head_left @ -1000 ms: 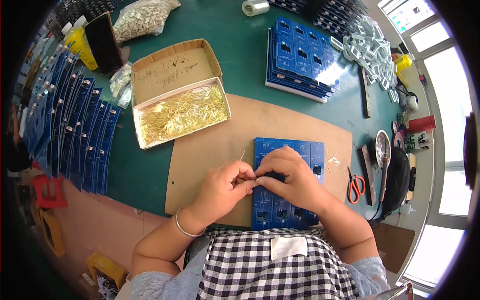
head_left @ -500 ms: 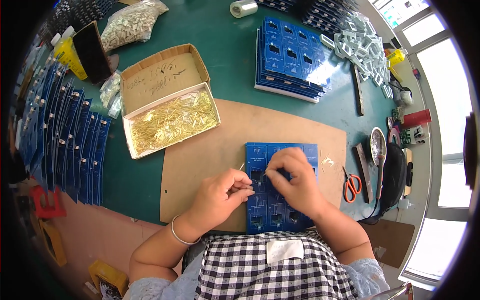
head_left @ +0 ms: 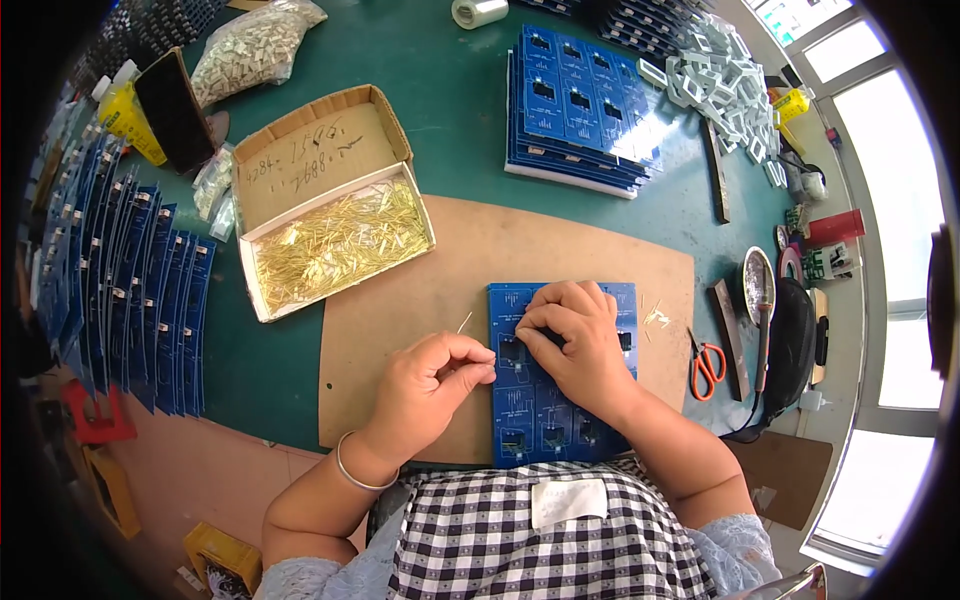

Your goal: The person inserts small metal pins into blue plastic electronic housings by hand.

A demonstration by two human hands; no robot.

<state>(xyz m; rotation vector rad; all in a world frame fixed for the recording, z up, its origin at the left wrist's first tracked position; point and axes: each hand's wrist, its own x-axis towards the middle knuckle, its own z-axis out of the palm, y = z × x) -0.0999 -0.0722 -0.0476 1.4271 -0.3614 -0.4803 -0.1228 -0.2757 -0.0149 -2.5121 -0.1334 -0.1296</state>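
Note:
A blue circuit board panel with dark square cutouts lies in front of me on a brown board. My right hand rests over its upper part, fingers bent and fingertips pinched close beside an upper-left cutout. Whatever lies between those fingertips is too small to make out. Just off the panel's left edge is my left hand, thumb and forefinger pressed together. A thin gold pin sticks out beyond its fingers. Many similar pins fill an open cardboard box farther left.
The brown board lies on a green tabletop. Loose pins, orange-handled scissors and a soldering iron are at the right. Stacked blue panels and pale rectangular frames stand beyond. Upright blue panels line the left.
My left hand has drawn slightly left, away from the panel, and the pin has moved with it. My right hand has shifted a little left and up over the panel.

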